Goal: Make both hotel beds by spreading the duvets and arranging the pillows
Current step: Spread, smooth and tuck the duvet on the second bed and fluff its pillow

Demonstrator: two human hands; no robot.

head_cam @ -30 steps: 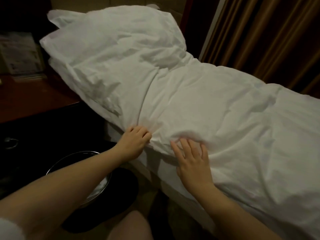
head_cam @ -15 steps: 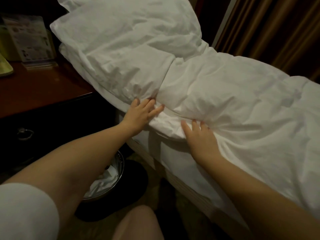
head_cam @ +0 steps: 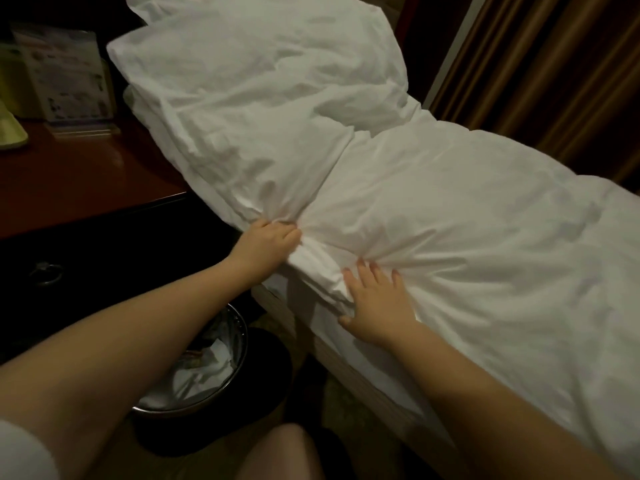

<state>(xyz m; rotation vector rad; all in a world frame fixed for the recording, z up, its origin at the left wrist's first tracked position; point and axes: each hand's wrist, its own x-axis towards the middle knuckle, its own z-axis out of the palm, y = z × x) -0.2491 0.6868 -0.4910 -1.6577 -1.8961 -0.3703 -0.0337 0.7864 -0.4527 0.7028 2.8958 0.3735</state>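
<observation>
A white pillow [head_cam: 256, 98] lies at the head of the bed, upper left. A white duvet [head_cam: 467, 220] covers the mattress from the pillow's lower edge out to the right. My left hand [head_cam: 266, 244] grips bunched white fabric at the near bed edge, where the pillow meets the duvet's top corner. My right hand [head_cam: 377, 306] lies flat with spread fingers on the duvet's folded near edge, pressing it against the mattress side.
A dark wooden nightstand [head_cam: 79, 188] with a card stand [head_cam: 69, 74] sits left of the bed. A round waste bin [head_cam: 204, 368] with white paper stands on the floor below my left arm. Brown curtains [head_cam: 554, 81] hang behind the bed.
My left hand has gone from straight fingers on the pillow's edge to a curled grip on bunched fabric. My right hand stays flat on the duvet edge. The view has shifted closer.
</observation>
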